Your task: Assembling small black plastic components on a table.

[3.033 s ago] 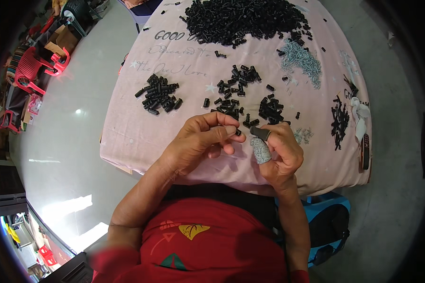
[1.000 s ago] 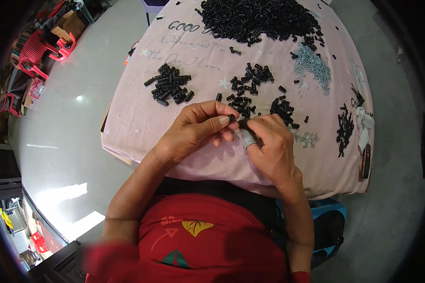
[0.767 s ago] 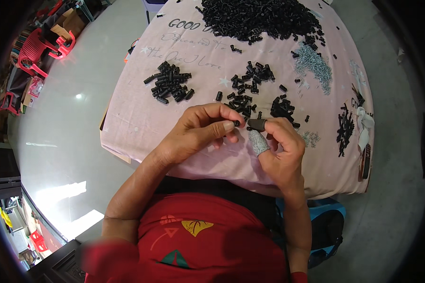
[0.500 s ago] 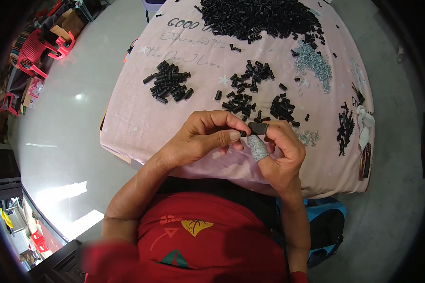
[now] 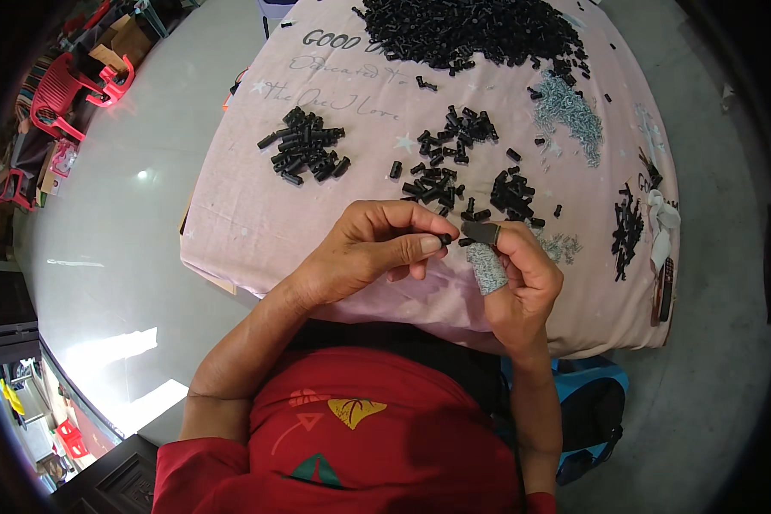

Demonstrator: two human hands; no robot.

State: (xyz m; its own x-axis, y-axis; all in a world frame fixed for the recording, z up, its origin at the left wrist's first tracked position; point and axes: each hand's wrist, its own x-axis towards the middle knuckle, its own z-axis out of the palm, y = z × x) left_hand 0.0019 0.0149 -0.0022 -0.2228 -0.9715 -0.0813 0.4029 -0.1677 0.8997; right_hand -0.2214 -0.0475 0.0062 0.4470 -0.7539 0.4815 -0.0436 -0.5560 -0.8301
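Between the thumb and forefinger of my left hand (image 5: 364, 248) is a small black plastic cylinder (image 5: 445, 240), its end facing right. My right hand (image 5: 527, 278) is just right of it, with a dark sleeve (image 5: 481, 233) on the forefinger and a grey speckled wrap (image 5: 488, 270) round the thumb. The tip of another small black part (image 5: 465, 242) shows in its pinch; the rest is hidden. Just beyond my hands lie loose black parts (image 5: 437, 186) and a cluster of similar pieces (image 5: 512, 195).
A pink cloth (image 5: 240, 214) covers the table. A large heap of black parts (image 5: 471, 34) lies at the far side, a pile of black cylinders (image 5: 304, 150) at left. Silvery screw-like pieces (image 5: 570, 116) and thin black pieces (image 5: 627, 231) are at right.
My right hand has shifted slightly right, away from my left, opening a small gap between their fingertips. My left hand keeps the black cylinder and has barely moved.
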